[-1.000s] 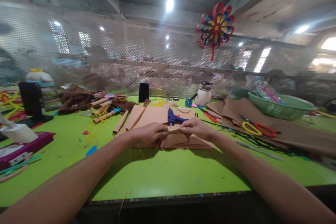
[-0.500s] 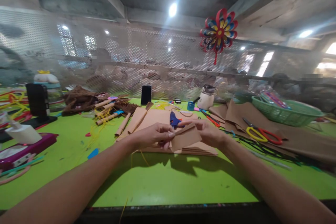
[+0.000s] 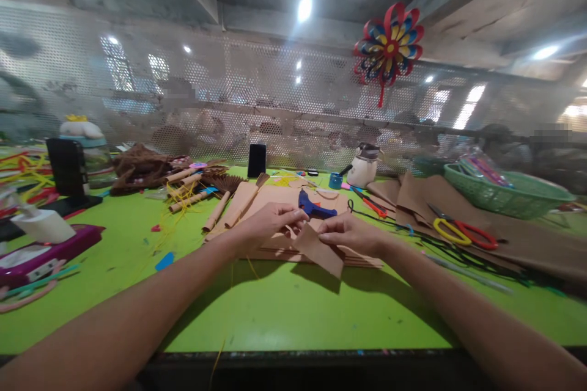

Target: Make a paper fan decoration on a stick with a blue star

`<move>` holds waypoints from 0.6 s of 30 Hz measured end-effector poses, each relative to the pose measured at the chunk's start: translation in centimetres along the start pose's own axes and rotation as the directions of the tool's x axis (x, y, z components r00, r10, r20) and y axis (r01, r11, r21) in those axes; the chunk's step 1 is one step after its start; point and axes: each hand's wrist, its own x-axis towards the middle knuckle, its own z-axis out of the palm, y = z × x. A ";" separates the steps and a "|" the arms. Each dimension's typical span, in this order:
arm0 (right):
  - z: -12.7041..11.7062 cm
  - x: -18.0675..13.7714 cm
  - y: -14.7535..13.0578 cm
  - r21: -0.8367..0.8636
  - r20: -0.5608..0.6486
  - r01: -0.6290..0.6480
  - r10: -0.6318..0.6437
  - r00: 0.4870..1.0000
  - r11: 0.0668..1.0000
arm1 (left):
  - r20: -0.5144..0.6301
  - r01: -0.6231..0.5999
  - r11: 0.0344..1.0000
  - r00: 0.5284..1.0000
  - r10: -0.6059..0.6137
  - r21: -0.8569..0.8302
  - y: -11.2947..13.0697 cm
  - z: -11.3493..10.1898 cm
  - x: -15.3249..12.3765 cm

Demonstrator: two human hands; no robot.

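A small piece of brown paper (image 3: 320, 252) is held up between my two hands, over the near edge of a stack of brown sheets (image 3: 270, 198). My right hand (image 3: 351, 233) pinches its right side with thumb and fingers. At its upper left corner, the curled fingers of my left hand (image 3: 277, 221) close on the paper, the fingertips partly hidden. Just beyond my hands a blue glue gun (image 3: 316, 206) lies on the stack. Rolled paper tubes (image 3: 241, 211) lie left of it.
Yellow-and-red-handled scissors (image 3: 463, 233) lie on large brown paper (image 3: 518, 250) at right, near a green basket (image 3: 513, 195). A purple power strip (image 3: 87, 238) sits at left. Behind stand a phone (image 3: 257, 160) and a white jug (image 3: 362, 168). A paper pinwheel (image 3: 389, 49) hangs above.
The brown paper has turned, so its lower corner now points down and right. My right hand has moved down from its top edge to its right side, uncovering more of the glue gun.
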 end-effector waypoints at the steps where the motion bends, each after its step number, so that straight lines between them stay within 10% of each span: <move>1: 0.1 0.1 0.0 -0.092 0.006 0.000 0.000 1.000 0.996 | 0.000 -0.015 0.997 1.000 0.015 0.076 -0.1 0.0 0.1; 8: 1.3 0.8 1.2 -0.500 -0.090 0.053 -0.113 0.990 0.865 | 0.090 -0.191 0.798 0.981 0.170 0.571 -1.4 1.7 0.0; 18: 1.9 1.4 2.6 -0.662 -0.215 0.105 -0.322 0.922 0.742 | -0.010 -0.064 0.761 0.996 0.092 0.646 -2.6 0.4 0.4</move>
